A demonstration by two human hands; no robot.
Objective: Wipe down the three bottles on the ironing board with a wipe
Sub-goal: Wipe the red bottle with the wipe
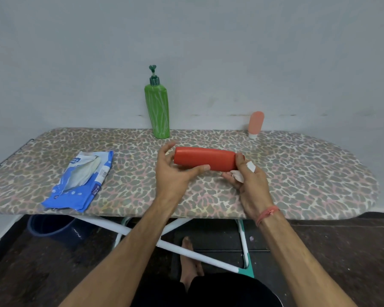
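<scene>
A red bottle lies sideways in the air just above the ironing board, held between both hands. My left hand grips its left end, thumb along the underside. My right hand pinches the right end and holds a small crumpled white wipe against it. A tall green pump bottle stands upright at the board's far edge by the wall. A small pink tube bottle stands on its white cap at the far right edge.
A blue and white pack of wipes lies open on the board's left part. A blue bucket sits on the floor under the left side. White and teal board legs and a bare foot show below.
</scene>
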